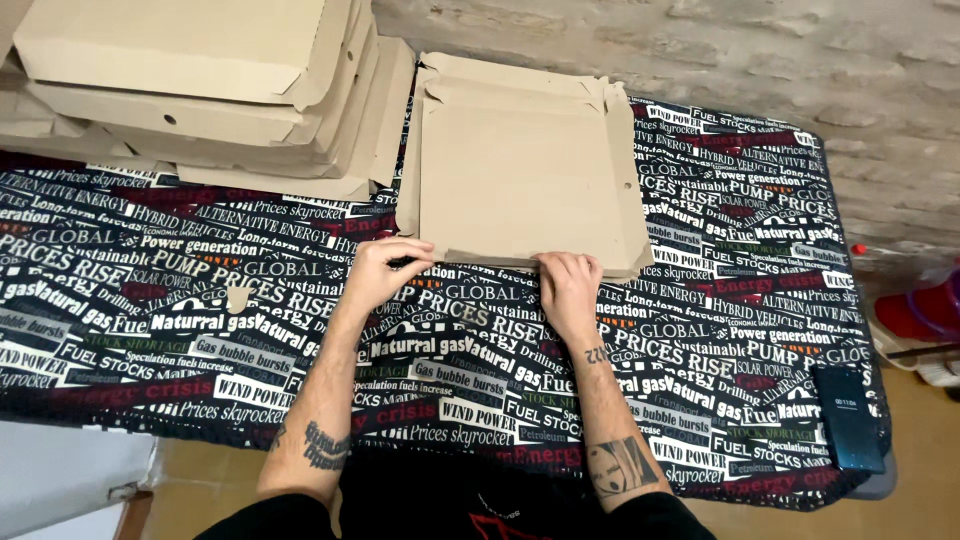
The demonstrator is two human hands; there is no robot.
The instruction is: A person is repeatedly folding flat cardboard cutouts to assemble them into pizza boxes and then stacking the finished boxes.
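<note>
1. Two tattooed forearms reach up over the table [180,300] with its printed cloth.
2. Left hand [378,270] and right hand [568,285] each curl a grip on the near edge of the flat box [520,170].
3. Box stack [200,80] sits far left.

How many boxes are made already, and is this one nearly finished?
Done: a stack of folded cardboard boxes sits at the table's far left; the exact count is hard to tell. In hand: the left hand and right hand press the near edge of a flat cardboard box on the printed tablecloth. Left: its side flaps lie only partly raised, and it is unclosed.
</note>
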